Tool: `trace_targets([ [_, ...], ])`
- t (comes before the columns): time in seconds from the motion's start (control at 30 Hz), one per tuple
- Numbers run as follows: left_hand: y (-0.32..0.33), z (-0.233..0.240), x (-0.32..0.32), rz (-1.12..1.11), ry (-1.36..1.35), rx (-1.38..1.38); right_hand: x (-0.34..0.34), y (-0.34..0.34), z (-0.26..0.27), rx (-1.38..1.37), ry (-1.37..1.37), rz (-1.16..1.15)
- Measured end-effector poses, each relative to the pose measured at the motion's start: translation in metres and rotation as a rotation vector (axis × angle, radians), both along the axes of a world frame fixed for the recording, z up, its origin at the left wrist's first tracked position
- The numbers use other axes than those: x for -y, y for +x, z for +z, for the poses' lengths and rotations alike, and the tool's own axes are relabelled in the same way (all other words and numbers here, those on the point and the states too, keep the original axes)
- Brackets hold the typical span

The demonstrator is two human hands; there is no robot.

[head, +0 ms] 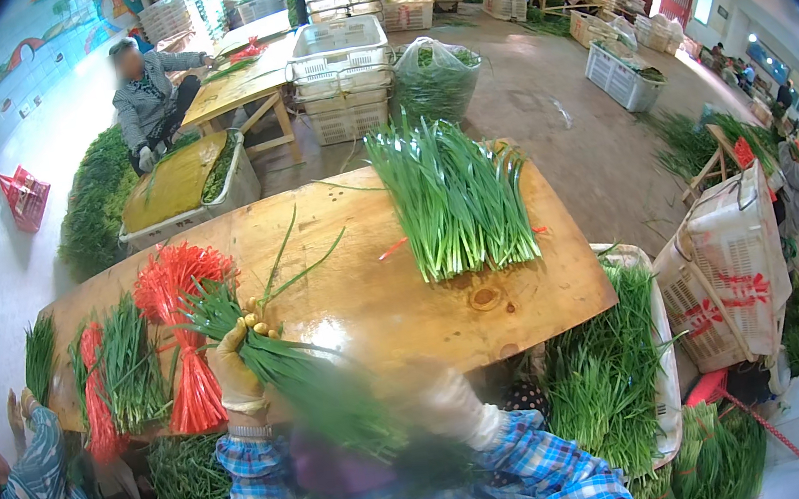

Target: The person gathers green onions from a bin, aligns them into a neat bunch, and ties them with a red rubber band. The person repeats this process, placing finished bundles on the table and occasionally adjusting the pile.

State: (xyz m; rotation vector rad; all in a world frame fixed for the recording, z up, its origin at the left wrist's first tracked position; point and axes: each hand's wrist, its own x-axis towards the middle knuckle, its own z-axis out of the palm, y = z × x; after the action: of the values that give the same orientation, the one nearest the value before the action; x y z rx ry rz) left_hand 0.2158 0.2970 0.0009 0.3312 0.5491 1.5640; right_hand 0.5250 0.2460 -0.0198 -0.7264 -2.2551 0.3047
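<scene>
My left hand, in a pale work glove, grips a bunch of long green leaves, likely garlic chives. The bunch slants down toward my body, its lower part blurred. My right hand, also gloved, is a blur beside the lower end of the bunch; its fingers cannot be made out. Ahead on the wooden table lies a broad pile of the same greens, cut ends toward me, with red ties poking out at its sides. A sheaf of red plastic ties lies just left of my left hand.
Left on the table are a smaller bundle of red ties and more greens. A co-worker's sleeve is beside that end. By my right side stands a white crate of greens. Farther right a large plastic crate leans.
</scene>
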Motion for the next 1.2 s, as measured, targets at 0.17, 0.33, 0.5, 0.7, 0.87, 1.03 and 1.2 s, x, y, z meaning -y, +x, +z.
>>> trace_targets([
  [0.17, -0.007, -0.007, -0.006, 0.002, -0.063, -0.031, -0.006, -0.019, -0.027, -0.102, 0.018, -0.145],
  [0.33, -0.015, -0.01, -0.012, -0.056, -0.062, 0.018, 0.015, 0.026, -0.022, -0.287, 0.002, -0.267],
  [0.5, -0.003, -0.005, -0.019, -0.031, -0.065, 0.02, 0.01, 0.01, -0.001, -0.165, 0.035, -0.079],
  [0.7, 0.005, 0.003, -0.019, -0.036, -0.089, -0.059, -0.006, -0.028, -0.015, -0.127, 0.074, -0.084],
  [0.87, -0.005, -0.01, -0.029, -0.038, -0.132, -0.115, 0.003, 0.002, -0.029, -0.293, -0.043, -0.149],
  [1.03, -0.011, -0.022, -0.043, -0.069, -0.183, -0.098, 0.023, 0.032, -0.01, -0.341, -0.094, -0.264],
  [1.2, 0.0, -0.023, -0.059, -0.052, -0.241, -0.181, 0.029, -0.004, 0.017, -0.33, -0.201, -0.054],
])
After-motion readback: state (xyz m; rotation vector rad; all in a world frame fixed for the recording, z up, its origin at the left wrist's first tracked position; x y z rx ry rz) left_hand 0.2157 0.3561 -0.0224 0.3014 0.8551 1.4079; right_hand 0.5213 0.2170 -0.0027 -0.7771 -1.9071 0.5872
